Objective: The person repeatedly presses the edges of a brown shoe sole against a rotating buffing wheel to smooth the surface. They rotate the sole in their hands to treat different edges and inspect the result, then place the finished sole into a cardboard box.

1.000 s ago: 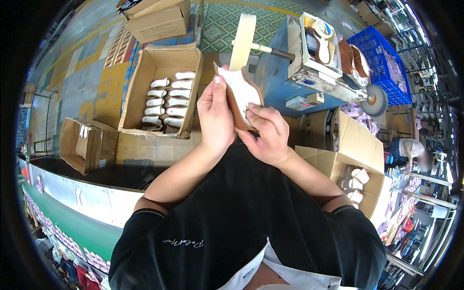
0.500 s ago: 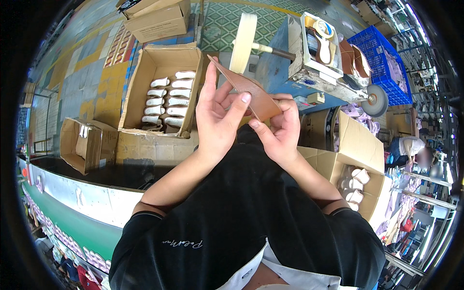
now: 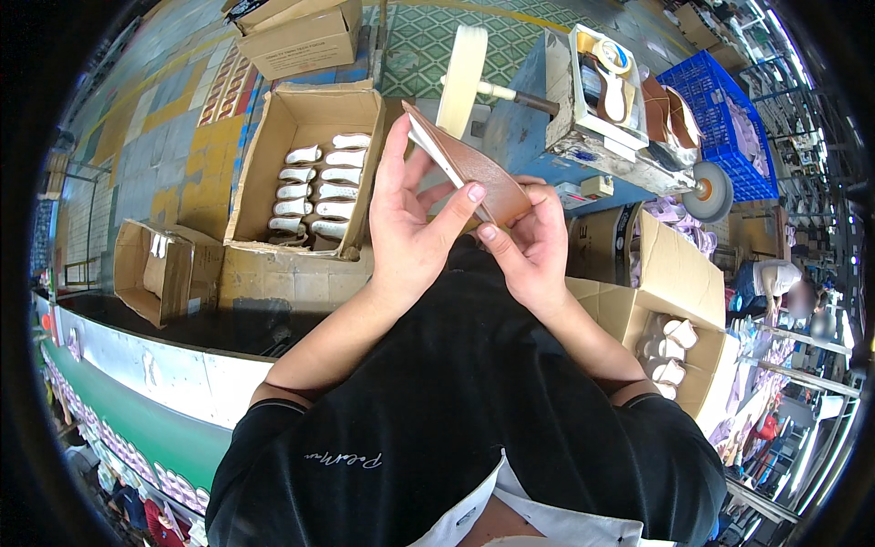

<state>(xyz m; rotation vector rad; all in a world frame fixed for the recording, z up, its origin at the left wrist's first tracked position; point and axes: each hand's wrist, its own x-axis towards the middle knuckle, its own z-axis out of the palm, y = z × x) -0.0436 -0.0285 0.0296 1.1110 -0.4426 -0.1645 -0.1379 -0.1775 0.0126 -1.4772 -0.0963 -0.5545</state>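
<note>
Between both hands, in front of my chest, is a brown leather shoe piece [image 3: 483, 173] with a pointed far end and a pale strip along its left edge. My left hand [image 3: 410, 214] is closed on it, the thumb pressing the near left edge and the fingers behind. My right hand [image 3: 533, 232] pinches its near right corner between thumb and fingers. Just beyond the piece stands a cream-coloured buffing wheel [image 3: 462, 82] on a shaft. The fingers behind the leather are partly hidden.
An open carton [image 3: 305, 109] at left holds rows of white-and-brown shoe parts. A blue machine [image 3: 524, 128] carries the wheel shaft, a white tray [image 3: 585, 46] and a grey grinding disc [image 3: 709, 191]. Another carton [image 3: 702, 365] stands at right, and a blue crate [image 3: 697, 77] behind.
The leather piece has tilted and bowed, so its pale left edge now shows. Both hands have shifted slightly to the right and keep their hold.
</note>
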